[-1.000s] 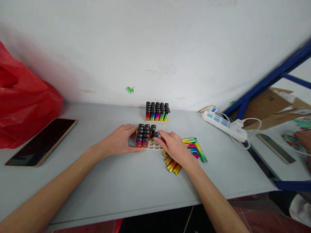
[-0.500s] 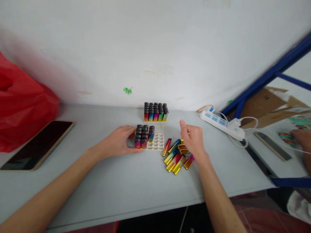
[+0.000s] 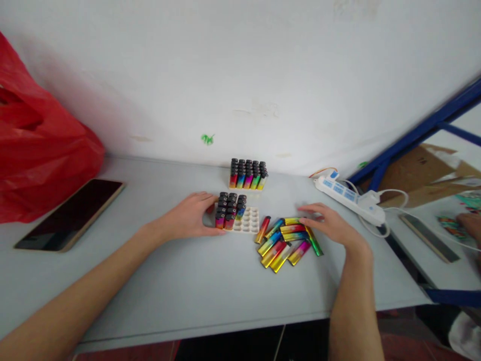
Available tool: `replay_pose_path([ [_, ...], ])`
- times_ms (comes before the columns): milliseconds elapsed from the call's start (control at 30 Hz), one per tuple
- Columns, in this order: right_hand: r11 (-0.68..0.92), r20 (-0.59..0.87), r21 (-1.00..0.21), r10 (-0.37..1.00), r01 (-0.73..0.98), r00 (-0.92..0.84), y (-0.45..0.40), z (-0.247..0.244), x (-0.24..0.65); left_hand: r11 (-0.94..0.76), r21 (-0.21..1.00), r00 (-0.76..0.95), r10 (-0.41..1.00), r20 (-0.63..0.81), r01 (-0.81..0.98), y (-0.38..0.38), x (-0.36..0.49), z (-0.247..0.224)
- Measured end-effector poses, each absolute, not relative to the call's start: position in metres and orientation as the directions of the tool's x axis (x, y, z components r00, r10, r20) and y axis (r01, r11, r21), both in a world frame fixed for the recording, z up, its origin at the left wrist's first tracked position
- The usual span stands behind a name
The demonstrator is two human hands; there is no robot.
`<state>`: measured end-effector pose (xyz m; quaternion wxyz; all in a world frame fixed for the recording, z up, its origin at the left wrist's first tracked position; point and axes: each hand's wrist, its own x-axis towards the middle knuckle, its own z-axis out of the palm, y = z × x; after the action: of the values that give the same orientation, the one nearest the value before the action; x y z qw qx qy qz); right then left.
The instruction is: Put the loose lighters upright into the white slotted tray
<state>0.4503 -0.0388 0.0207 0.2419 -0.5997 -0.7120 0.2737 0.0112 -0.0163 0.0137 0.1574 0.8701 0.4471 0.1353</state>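
My left hand [image 3: 190, 215] is wrapped round the left side of a white lighter tray [image 3: 246, 230], thumb at the front and fingers behind. Upright lighters with black tops [image 3: 226, 209] fill the tray's left part, and vacant round sockets show on its right. Right of the tray lies a loose pile of shiny lighters [image 3: 278, 248] in gold, red, blue, green and magenta. Over the pile's right end is my right hand [image 3: 328, 223], fingers and thumb apart, thumb tip by the end of a yellow lighter [image 3: 291, 220]. Whether it touches that lighter I cannot tell.
A full block of lighters [image 3: 248, 175] stands near the wall. At left are a phone [image 3: 71, 215] and a red plastic bag [image 3: 45, 145]. A white power strip [image 3: 347, 200] with cables lies at right, by a blue metal frame [image 3: 424, 128]. Another person's hand [image 3: 469, 223] shows at the right edge.
My right hand has gone from a closed thumb-up pose above the pile to lower and further right, its fingers parting. The left hand stays on the tray. The view has shifted slightly.
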Motion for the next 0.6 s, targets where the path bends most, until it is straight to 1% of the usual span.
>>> replay_pose_path([
  [100, 0.126, -0.018, -0.680, 0.982, 0.722, -0.189, -0.039, 0.020, 0.456, -0.548, 0.391, 0.559, 0.824, 0.098, 0.739, -0.017, 0.011, 0.014],
  [333, 0.128, 0.003, -0.657, 0.986, 0.743, -0.167, -0.032, 0.014, 0.447, -0.547, 0.381, 0.564, 0.822, 0.079, 0.745, -0.016, 0.012, 0.014],
  [400, 0.123, 0.043, -0.678, 0.991, 0.724, -0.129, -0.030, 0.011, 0.443, -0.554, 0.379, 0.568, 0.819, 0.086, 0.741, -0.016, 0.012, 0.014],
  [500, 0.132, 0.140, -0.721, 0.989, 0.680, -0.044, -0.028, 0.010, 0.438, -0.562, 0.377, 0.571, 0.815, 0.098, 0.737, -0.016, 0.012, 0.014],
  [600, 0.150, 0.233, -0.807, 0.970, 0.572, 0.075, -0.024, 0.014, 0.428, -0.563, 0.372, 0.567, 0.816, 0.111, 0.738, -0.017, 0.011, 0.013],
])
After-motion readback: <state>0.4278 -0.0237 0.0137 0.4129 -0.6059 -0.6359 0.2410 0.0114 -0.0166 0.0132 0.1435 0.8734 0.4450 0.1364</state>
